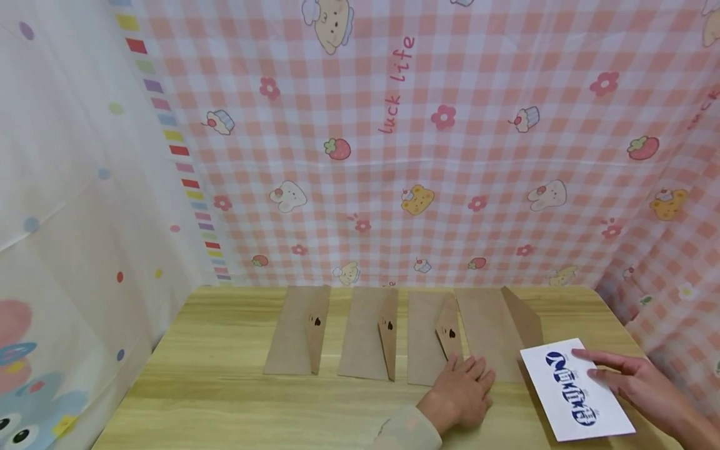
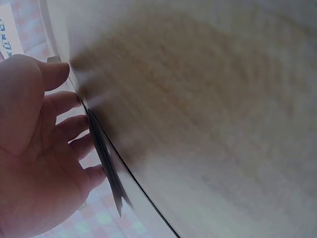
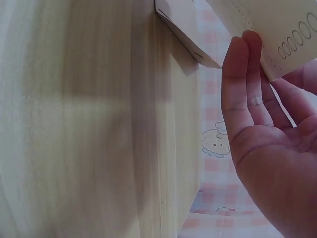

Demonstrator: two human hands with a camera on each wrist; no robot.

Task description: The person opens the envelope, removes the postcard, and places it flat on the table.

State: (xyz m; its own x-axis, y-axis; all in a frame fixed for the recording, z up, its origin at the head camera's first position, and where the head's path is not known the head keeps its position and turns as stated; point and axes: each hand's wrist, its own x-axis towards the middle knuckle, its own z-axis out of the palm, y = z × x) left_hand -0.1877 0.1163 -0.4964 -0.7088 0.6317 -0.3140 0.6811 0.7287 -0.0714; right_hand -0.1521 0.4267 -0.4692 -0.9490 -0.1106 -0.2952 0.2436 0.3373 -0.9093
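Observation:
In the head view my right hand (image 1: 635,381) pinches a white postcard (image 1: 610,409) at its right side; dark blue lettering runs down its face. The right wrist view shows the back of this postcard (image 3: 277,29), with a row of ovals and dotted lines. Beside and below it lies a brown paper envelope (image 1: 486,325) whose flap (image 1: 523,315) is unfolded to the right. My left hand (image 1: 464,390) rests with extended fingers at the near edges of this envelope and its left neighbour (image 1: 424,337), whose flap is folded over and slightly raised.
Two more brown envelopes, one (image 1: 362,331) in the middle and one (image 1: 292,331) farther left, lie in the same row with flaps folded over. Under them is a wooden table (image 1: 225,400). A pink checked cloth (image 1: 360,181) hangs close behind the table's far edge.

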